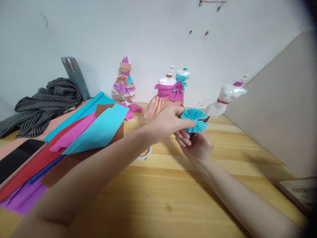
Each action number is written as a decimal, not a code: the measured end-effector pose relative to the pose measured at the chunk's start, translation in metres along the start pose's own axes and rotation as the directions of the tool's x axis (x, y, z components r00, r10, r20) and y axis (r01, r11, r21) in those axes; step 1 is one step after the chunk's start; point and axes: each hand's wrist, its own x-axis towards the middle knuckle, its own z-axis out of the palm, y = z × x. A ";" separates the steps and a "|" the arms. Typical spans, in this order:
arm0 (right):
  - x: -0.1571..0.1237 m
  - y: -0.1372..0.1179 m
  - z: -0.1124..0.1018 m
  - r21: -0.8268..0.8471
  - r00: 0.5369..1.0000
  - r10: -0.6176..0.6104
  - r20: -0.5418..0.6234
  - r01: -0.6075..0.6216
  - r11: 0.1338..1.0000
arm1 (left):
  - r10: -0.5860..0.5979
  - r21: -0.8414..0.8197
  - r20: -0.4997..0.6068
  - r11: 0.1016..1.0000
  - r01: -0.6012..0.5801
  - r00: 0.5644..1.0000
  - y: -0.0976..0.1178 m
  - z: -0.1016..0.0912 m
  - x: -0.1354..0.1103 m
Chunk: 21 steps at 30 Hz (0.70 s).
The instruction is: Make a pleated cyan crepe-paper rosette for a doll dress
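My left hand [168, 122] pinches a turquoise pleated paper rosette [193, 114], which fans out almost into a full circle. My right hand [198, 143] is just below, closed around scissors [206, 119]. Only a dark blade tip and a bit of the handle show; the blades lie in the gap between the rosette's pleats. Directly behind my hands stands a small dress form [168, 89] in a magenta top and peach pleated skirt. To its right is a glossy white form [216, 104] with a red band.
At the left lie crepe paper sheets [99, 129], a phone [21, 158], a striped cloth [53, 99] and a grey bottle [76, 77]. A tape roll [148, 153] is under my left forearm. Two more dressed forms, one tiered [124, 81], one turquoise [182, 75], stand by the wall.
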 end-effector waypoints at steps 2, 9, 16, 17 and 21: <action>-0.001 0.002 -0.001 -0.028 1.000 0.001 -0.011 -0.001 1.000 | -0.033 -0.031 -0.114 0.999 0.029 0.993 -0.011 0.009 -0.012; -0.010 0.008 0.003 -0.026 0.991 0.132 0.018 -0.131 0.991 | -0.175 -0.228 -0.294 0.968 0.109 0.940 -0.063 -0.002 -0.052; -0.017 0.016 0.016 -0.035 0.980 0.199 0.026 -0.199 0.979 | -0.087 -0.115 -0.341 0.992 0.051 0.936 -0.081 -0.020 -0.061; -0.016 0.017 0.016 -0.036 0.982 0.188 0.018 -0.188 0.982 | -0.065 -0.099 -0.330 0.995 0.034 0.942 -0.079 -0.020 -0.058; -0.011 0.020 0.014 -0.032 0.991 0.127 -0.051 -0.129 0.991 | 0.056 -0.035 -0.322 0.997 -0.071 0.945 -0.069 -0.021 -0.042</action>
